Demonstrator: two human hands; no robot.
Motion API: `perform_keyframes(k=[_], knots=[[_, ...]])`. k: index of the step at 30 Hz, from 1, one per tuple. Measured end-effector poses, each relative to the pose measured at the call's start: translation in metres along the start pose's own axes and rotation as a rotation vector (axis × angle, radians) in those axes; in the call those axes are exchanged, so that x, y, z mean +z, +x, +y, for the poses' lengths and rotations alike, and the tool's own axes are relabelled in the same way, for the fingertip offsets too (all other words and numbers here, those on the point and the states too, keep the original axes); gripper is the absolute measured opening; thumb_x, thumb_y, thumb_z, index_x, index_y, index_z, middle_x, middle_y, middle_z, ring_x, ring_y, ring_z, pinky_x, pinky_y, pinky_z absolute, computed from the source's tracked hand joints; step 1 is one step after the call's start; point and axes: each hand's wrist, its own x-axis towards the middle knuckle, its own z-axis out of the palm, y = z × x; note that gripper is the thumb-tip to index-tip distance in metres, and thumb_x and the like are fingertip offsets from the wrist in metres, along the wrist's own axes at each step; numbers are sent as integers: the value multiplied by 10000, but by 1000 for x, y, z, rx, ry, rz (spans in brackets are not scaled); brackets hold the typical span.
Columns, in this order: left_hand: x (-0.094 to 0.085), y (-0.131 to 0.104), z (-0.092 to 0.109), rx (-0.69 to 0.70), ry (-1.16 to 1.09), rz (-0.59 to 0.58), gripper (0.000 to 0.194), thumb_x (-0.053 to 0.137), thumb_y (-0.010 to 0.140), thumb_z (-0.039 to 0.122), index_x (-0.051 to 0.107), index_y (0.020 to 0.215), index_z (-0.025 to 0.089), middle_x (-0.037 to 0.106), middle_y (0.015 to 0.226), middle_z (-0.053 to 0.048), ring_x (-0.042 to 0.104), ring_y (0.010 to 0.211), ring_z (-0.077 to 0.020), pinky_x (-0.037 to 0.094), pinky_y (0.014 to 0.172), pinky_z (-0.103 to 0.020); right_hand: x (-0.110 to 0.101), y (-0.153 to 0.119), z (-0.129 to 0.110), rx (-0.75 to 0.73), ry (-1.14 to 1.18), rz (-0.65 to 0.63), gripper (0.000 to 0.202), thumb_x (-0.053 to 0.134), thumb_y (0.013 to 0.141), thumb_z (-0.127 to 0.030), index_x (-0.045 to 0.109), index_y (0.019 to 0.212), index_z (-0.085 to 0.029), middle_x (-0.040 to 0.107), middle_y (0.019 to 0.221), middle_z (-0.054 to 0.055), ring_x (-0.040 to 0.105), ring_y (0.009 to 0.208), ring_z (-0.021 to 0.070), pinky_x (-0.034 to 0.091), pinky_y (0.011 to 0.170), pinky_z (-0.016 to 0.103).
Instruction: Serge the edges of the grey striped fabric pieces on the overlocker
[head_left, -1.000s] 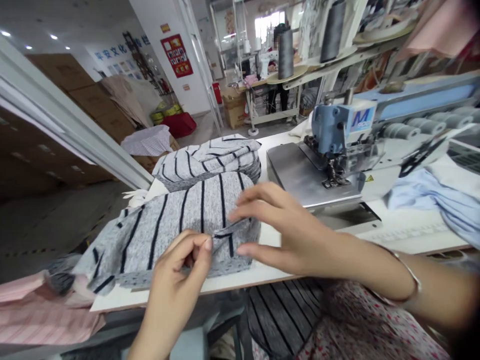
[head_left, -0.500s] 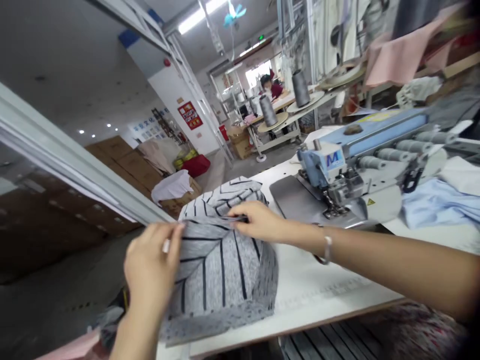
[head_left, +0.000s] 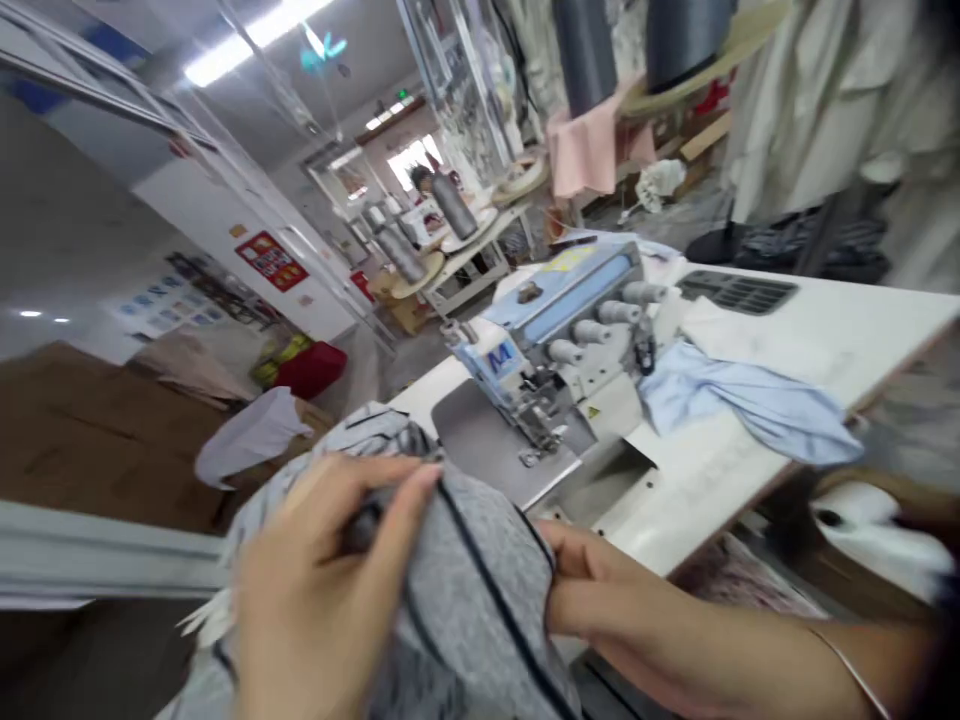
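The gray striped cloth (head_left: 480, 590) fills the bottom centre of the frame, lifted between both hands. At lower left of centre, the left hand (head_left: 322, 560) pinches its upper edge between thumb and fingers. The right hand (head_left: 607, 605), at lower right, has its fingers closed on the cloth's right edge. Just beyond, near the centre, the sewing machine (head_left: 499, 365) stands on the white counter (head_left: 705, 480), a light blue cloth (head_left: 742, 390) to its right.
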Motion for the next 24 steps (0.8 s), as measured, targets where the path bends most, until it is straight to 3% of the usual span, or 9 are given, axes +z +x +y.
perform_keyframes(k=[2,4,7,10,15,17,19,21,24], knots=[[43,11,2,19,-77,-151,182,610,875,419,669,795,266,629,745,47,588,688,-127,402,617,-260,-28,-16,7,20,73,93,230,623,659,-189,656,886,-178,639,801,-1,580,763,142,421,725,235],[80,19,-8,13,-138,-295,234,566,893,428,672,798,241,639,755,24,604,712,-139,428,644,-261,-49,-21,15,9,66,180,224,638,667,-222,652,888,-185,643,784,-4,591,773,165,433,751,265],[112,25,-27,-1,-147,-383,273,521,909,436,653,812,217,649,790,-6,616,759,-164,457,682,-280,-68,-16,26,-57,-93,280,171,685,659,-201,640,823,-182,625,755,-20,578,787,163,424,808,276],[116,24,-30,-1,-68,-321,254,533,896,436,630,829,212,621,843,-38,587,837,-208,445,752,-340,-79,-9,36,-47,-145,299,128,683,682,-240,608,762,-175,577,717,-25,533,738,143,410,759,263],[110,-6,-3,94,250,-255,182,486,938,290,634,1010,214,568,892,-73,491,855,-251,369,776,-411,-87,-13,42,-3,-222,254,188,627,745,-303,501,690,-175,416,650,-41,377,626,105,308,596,236],[114,-25,6,115,252,-269,319,442,955,228,540,1258,219,573,1083,-111,509,1003,-265,389,860,-434,-87,-16,36,20,-261,237,203,588,770,-304,464,668,-181,372,643,-41,339,620,103,280,577,239],[121,-44,11,89,229,-252,518,412,958,206,327,1469,215,482,1348,-170,437,1224,-312,346,985,-499,-86,-18,30,23,-285,213,186,557,782,-279,444,669,-184,351,642,-43,318,613,100,263,564,237],[129,-56,15,94,259,-204,601,403,954,203,219,1526,198,412,1466,-184,377,1315,-340,301,1037,-530,-87,-20,27,-20,-289,173,135,549,777,-236,451,699,-183,345,648,-50,308,608,95,259,558,230],[140,-60,22,148,274,-168,582,407,953,209,270,1518,211,444,1472,-144,406,1306,-317,299,1056,-489,-90,-21,30,-105,-220,145,92,576,765,-198,488,776,-172,382,692,-51,346,645,95,297,597,220]])
